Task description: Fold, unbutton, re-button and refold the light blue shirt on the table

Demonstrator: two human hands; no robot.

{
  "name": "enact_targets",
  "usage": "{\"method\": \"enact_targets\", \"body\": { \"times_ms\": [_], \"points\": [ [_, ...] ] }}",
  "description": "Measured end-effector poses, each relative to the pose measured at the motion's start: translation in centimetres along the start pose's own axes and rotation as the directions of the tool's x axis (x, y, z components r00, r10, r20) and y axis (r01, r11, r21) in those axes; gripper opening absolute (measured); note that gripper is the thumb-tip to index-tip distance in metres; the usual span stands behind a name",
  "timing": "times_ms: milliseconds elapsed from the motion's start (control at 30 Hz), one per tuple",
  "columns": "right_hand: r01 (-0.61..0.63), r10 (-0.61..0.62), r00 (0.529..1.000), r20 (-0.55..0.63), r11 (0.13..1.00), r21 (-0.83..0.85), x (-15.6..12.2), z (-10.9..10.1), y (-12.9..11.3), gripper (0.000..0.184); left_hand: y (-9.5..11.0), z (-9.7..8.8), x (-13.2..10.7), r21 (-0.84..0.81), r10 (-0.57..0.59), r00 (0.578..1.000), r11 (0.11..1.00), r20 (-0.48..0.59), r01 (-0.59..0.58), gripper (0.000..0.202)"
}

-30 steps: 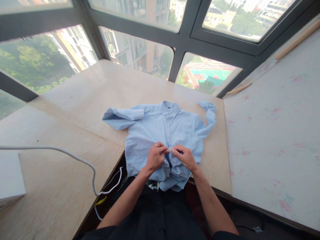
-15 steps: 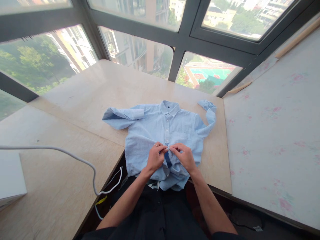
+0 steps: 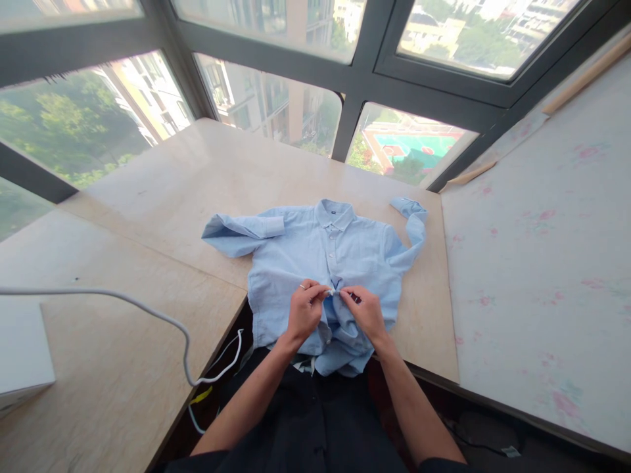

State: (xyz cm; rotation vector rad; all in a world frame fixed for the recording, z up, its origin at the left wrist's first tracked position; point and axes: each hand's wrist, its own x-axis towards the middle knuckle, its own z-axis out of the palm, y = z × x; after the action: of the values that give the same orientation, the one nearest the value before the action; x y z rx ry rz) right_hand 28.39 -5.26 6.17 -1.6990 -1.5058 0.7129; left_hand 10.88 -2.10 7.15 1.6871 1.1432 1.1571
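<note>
A light blue button-up shirt (image 3: pixel 283 259) lies front up on the sill, collar away from me, its lower hem hanging over the near edge. My left hand (image 3: pixel 306 309) pinches one edge of the front placket between thumb and fingers. Opposite it, my right hand (image 3: pixel 365 312) pinches the other placket edge. Between the fingertips a small bit of the placket shows; the button there is too small to make out. Above the hands the front is closed with buttons, and below them it gapes open. The left-side sleeve is folded inward; the right-side one bends upward.
The stone sill (image 3: pixel 148 217) meets grey-framed windows at the back. A white cable (image 3: pixel 162 318) runs across the left and over the edge, near a white box (image 3: pixel 24 348). On the right stands a wall with floral paper (image 3: pixel 537 282). A dark gap lies below the near edge.
My hands have drawn slightly apart, with the pinched placket edges still between my fingers. The cloth just below them has shifted, and the gap there looks narrower.
</note>
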Motion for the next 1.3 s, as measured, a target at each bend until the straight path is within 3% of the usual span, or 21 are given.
{"method": "enact_targets", "body": {
  "times_ms": [167, 367, 433, 567, 700, 767, 900, 1067, 1167, 1300],
  "points": [
    [-0.136, 0.145, 0.981, -0.126, 0.988, 0.079, -0.3, -1.7, 1.1, 0.029, -1.5, -2.4, -0.1, 0.054, -0.042, 0.999, 0.998, -0.001, 0.042, 0.016],
    [-0.053, 0.052, 0.996, 0.078, 0.999, 0.008, -0.9, -2.0, 1.7, 0.021, -2.2, -4.1, -0.9, 0.244, -0.09, 0.967, 0.969, 0.24, 0.029, 0.013],
    [-0.004, 0.008, 0.996, 0.091, 0.999, -0.046, -0.8, -1.7, 1.6, 0.016, -1.7, -3.9, -0.8, 0.293, -0.071, 0.967, 0.956, 0.246, -0.004, 0.012],
    [0.125, -0.124, 0.992, 0.012, 0.986, -0.114, 0.1, -1.1, -0.3, 0.03, -0.8, -3.0, -0.1, 0.389, 0.012, 0.989, 0.919, 0.148, -0.07, 0.02],
    [0.234, -0.225, 0.972, 0.069, 0.956, -0.177, 2.0, 0.4, -2.0, 0.024, -0.9, -1.8, 0.9, 0.458, 0.059, 0.988, 0.881, 0.142, -0.119, 0.015],
    [0.216, -0.186, 0.974, 0.131, 0.94, -0.265, 3.1, 1.5, -1.8, 0.018, -1.2, -1.3, 1.3, 0.475, 0.038, 0.976, 0.869, 0.213, -0.138, 0.009],
    [0.158, -0.05, 0.955, 0.291, 0.92, -0.36, 4.4, 3.2, -0.5, 0.011, -1.8, -0.9, 1.3, 0.55, -0.083, 0.932, 0.824, 0.354, -0.135, 0.021],
    [0.087, -0.057, 0.966, 0.254, 0.991, -0.107, 3.9, 2.4, -0.5, 0.016, -2.1, -0.7, 0.7, 0.603, -0.191, 0.932, 0.797, 0.308, -0.036, 0.03],
    [-0.007, -0.011, 0.973, 0.229, 0.997, 0.079, 3.4, 1.4, -0.7, 0.017, -1.9, -0.4, 0.8, 0.569, -0.182, 0.95, 0.822, 0.254, 0.005, 0.042],
    [-0.121, 0.066, 0.968, 0.24, 0.967, 0.222, 3.0, 0.9, -0.4, 0.021, -1.4, 0.0, 1.2, 0.535, -0.122, 0.958, 0.844, 0.259, -0.037, 0.049]
  ]
}}
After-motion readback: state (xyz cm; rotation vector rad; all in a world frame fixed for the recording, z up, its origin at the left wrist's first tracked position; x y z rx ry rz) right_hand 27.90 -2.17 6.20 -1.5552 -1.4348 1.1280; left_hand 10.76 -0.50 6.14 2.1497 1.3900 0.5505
